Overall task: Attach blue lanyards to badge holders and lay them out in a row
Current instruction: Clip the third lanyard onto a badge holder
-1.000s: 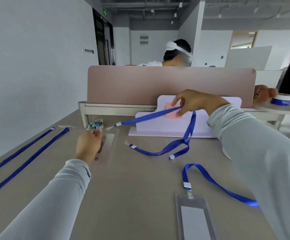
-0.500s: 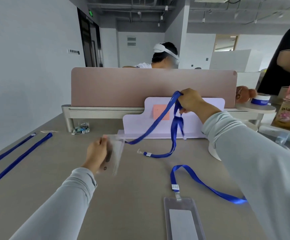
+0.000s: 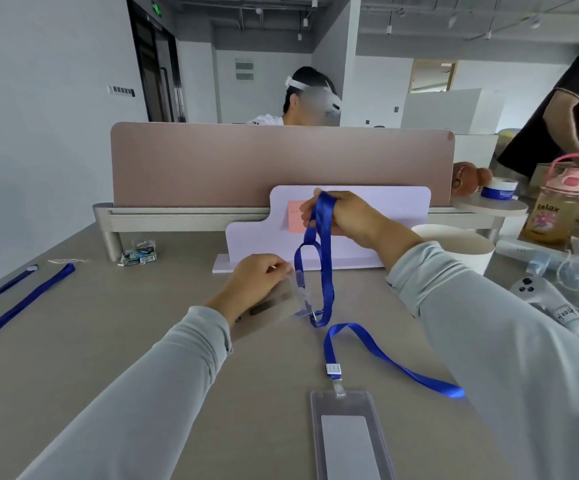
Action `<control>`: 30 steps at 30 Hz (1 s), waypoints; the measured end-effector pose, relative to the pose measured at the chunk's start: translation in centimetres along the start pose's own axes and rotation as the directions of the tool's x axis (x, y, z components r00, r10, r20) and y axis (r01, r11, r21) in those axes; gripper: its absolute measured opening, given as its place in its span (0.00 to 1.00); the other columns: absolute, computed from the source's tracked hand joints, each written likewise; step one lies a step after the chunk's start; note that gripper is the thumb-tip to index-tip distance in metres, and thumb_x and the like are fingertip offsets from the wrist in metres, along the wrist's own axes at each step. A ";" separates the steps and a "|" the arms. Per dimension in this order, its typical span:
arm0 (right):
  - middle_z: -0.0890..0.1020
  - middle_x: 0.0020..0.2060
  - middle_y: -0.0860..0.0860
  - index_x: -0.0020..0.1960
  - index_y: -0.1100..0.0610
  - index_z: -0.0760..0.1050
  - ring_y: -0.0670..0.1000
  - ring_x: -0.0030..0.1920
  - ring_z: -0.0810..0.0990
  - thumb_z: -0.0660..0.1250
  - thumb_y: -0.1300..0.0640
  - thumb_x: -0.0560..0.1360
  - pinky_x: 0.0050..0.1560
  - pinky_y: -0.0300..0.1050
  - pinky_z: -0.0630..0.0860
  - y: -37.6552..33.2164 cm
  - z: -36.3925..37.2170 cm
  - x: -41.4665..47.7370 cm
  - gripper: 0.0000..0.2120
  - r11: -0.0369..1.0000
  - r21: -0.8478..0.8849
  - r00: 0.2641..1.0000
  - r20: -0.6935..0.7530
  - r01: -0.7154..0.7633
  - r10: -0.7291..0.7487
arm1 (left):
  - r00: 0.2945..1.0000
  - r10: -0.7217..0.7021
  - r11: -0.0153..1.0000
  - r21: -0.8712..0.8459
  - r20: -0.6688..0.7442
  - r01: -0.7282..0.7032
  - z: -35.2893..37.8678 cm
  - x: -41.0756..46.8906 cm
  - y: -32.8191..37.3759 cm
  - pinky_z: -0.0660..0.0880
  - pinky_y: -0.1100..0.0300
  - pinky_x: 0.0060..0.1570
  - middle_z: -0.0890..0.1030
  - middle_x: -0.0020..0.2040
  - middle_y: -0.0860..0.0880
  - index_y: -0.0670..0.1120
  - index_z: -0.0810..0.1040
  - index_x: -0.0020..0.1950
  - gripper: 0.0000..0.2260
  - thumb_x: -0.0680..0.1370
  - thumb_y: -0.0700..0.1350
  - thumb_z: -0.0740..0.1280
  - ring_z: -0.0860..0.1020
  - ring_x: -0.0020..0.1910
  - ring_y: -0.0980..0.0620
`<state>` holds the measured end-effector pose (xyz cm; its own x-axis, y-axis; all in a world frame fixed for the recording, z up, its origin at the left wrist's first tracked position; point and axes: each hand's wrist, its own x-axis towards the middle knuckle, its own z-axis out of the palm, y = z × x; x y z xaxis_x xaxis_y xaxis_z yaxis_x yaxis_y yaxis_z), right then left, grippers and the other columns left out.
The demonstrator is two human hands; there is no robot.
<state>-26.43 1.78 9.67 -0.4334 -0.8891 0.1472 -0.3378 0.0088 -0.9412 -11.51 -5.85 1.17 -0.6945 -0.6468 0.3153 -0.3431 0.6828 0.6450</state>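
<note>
Left hand pinching clear badge holder, right hand at its 2 o'clock, fingers curled round hanging blue lanyard, assembled badge at 6 o'clock.

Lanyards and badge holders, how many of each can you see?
Lanyards: 4 (held lanyard in the right hand; clipped lanyard; two left strips, counted apart, near ends cut off)
Holders: 2 (held holder in the left hand; table holder)
Total: 6
</note>
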 end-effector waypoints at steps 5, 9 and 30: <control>0.79 0.55 0.54 0.53 0.63 0.77 0.53 0.53 0.76 0.53 0.50 0.81 0.62 0.51 0.73 1.5 -0.1 -0.2 0.20 0.972 0.232 0.991 0.130 -0.045 0.015 | 0.999 0.006 1.000 -0.007 0.040 -0.006 0.9 0.2 0.8 0.69 0.62 0.55 0.78 0.61 0.47 0.45 0.76 0.63 0.15 0.79 0.48 0.61 0.77 0.52 0.52; 0.78 0.57 0.56 0.61 0.64 0.73 0.55 0.57 0.76 0.52 0.52 0.82 0.61 0.48 0.73 1.7 0.0 -0.7 0.19 0.956 0.287 0.984 0.175 -0.067 0.016 | 0.999 0.003 1.000 0.003 0.047 -0.003 1.6 0.9 1.6 0.67 0.62 0.50 0.79 0.56 0.44 0.45 0.78 0.60 0.14 0.80 0.48 0.60 0.73 0.46 0.52; 0.80 0.48 0.56 0.57 0.63 0.76 0.53 0.48 0.78 0.55 0.58 0.81 0.55 0.40 0.75 0.8 -0.3 -1.5 0.15 0.977 0.210 0.999 -0.011 0.035 -0.033 | 0.987 -0.078 0.997 -0.029 -0.138 0.074 2.8 0.5 1.2 0.61 0.64 0.29 0.68 0.26 0.51 0.47 0.65 0.26 0.20 0.78 0.44 0.62 0.66 0.29 0.52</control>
<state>-26.37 3.23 8.78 -0.4313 -0.8837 0.1821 -0.1694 -0.1189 -0.9783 -14.07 -4.36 0.17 -0.5719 -0.7385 0.3571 -0.3750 0.6225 0.6869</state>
